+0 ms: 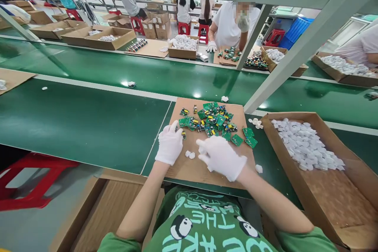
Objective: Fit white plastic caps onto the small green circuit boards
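Observation:
My left hand (169,144), in a white glove, is at the left edge of a heap of green circuit boards (211,120). Its fingers are bent and closed on a small circuit board (184,135), partly hidden by the glove. My right hand (221,156), also gloved, hovers over the cardboard sheet (183,169) in front of the heap. Its thumb and index finger stand apart, pointing left, and nothing shows between them. Two small white plastic pieces (189,154) lie on the cardboard between my hands. The boards carry yellow and black components.
At my right stands a cardboard box (327,201) with many white pieces (307,143). A slanted metal post (283,67) rises behind the sheet. Beyond runs a green conveyor belt (103,69) carrying a few parts. A gloved co-worker (230,23) sits across it. A red stool (29,177) is at lower left.

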Motion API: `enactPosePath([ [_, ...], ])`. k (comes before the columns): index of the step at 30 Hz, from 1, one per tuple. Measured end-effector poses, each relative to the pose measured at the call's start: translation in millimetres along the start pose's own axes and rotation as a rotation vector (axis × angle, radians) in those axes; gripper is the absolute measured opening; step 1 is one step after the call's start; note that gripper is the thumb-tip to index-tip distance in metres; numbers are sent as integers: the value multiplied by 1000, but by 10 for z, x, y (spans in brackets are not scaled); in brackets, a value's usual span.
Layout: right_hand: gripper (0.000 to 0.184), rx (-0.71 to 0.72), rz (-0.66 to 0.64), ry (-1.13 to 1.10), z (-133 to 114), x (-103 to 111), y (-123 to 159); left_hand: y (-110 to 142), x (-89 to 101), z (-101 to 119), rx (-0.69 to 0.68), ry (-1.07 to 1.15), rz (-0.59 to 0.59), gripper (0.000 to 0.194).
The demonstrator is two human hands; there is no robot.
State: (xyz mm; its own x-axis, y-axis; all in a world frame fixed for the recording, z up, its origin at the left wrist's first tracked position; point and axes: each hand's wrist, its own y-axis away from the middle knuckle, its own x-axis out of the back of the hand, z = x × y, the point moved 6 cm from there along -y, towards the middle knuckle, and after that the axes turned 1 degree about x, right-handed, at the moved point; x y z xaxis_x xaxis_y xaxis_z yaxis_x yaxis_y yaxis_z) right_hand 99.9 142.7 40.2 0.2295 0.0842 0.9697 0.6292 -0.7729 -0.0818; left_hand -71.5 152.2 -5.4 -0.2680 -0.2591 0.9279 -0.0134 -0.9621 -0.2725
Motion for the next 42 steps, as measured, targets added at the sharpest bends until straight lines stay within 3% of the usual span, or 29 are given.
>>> enactPosePath([
  [2,23,4,-73,7,-163,-211,117,20,8,-14,-11,-19,-4,24],
  [4,21,-23,-111,-7,-164,-346,140,51,22,-22,-21,-25,-9,23],
  [8,30,-65,-102,-108,-32,-345,141,107,57,-4,-39,1,-14,20],
  [10,33,-94,-40,-343,5,-227,202,118,74,17,-56,34,-15,17],
  [14,35,-179,45,-1136,2,-6,391,100,86,31,-79,134,-18,12],
  [18,43,-289,13,-1358,-21,32,524,85,158,29,-28,244,60,28],
  [20,38,-327,57,-1403,2,21,568,117,258,50,57,445,140,42],
  [22,35,-339,150,-1432,41,24,609,180,329,118,168,844,153,45],
  [25,28,-318,273,-1433,75,65,671,299,331,437,278,1454,-67,41],
  [29,12,-248,354,-1386,64,156,748,442,384,851,327,1827,-213,34],
  [34,19,-484,628,-1414,237,165,949,520,302,1087,467,1864,-406,43],
  [36,21,-530,655,-1388,268,180,992,522,276,1105,503,1795,-442,46],
  [39,21,-412,574,-1313,218,272,962,517,263,1105,499,1717,-469,45],
  [42,18,-220,530,-1257,142,391,936,556,245,1149,479,1831,-607,50],
])
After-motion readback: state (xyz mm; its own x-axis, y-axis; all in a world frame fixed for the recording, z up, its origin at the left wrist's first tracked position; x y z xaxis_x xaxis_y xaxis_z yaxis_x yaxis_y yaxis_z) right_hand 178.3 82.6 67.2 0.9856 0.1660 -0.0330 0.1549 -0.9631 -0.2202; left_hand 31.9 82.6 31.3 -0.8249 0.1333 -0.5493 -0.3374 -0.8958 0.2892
